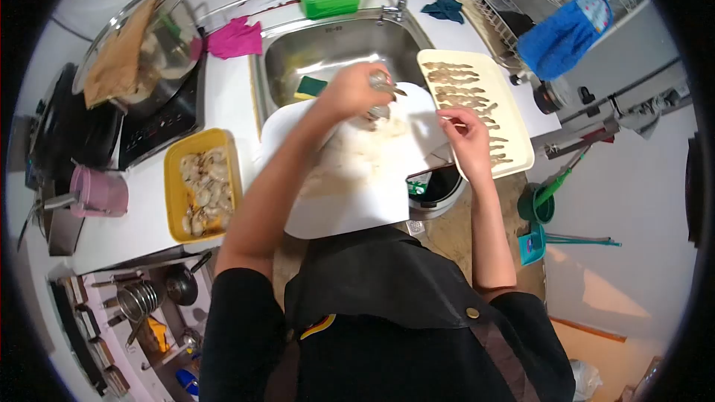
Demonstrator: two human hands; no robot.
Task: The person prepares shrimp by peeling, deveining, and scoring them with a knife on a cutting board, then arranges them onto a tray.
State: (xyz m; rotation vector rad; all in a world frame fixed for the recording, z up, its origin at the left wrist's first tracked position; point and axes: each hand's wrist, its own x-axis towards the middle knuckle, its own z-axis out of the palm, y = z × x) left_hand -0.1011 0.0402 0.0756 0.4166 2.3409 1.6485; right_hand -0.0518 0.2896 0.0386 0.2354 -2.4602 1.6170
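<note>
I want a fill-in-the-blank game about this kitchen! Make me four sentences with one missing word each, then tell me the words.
1. The plastic basket behind the sink is coloured ___.
2. The cloth lying just left of the sink is coloured ___.
3. The tray of shrimp lies on the ___ side of the white board.
4. The hand nearer the sponge is the person's ___ hand.

Missing words: green; pink; right; left.

Counts, clock-face from cutting board (pixel 339 212) (1): hands (pixel 350 91), 2; cream tray (pixel 511 115), 1, 2 o'clock; shrimp (pixel 459 91) on it, at least 10, some hidden; yellow tub (pixel 176 186), 1, 9 o'clock; sponge (pixel 310 87), 1, 11 o'clock.
</note>
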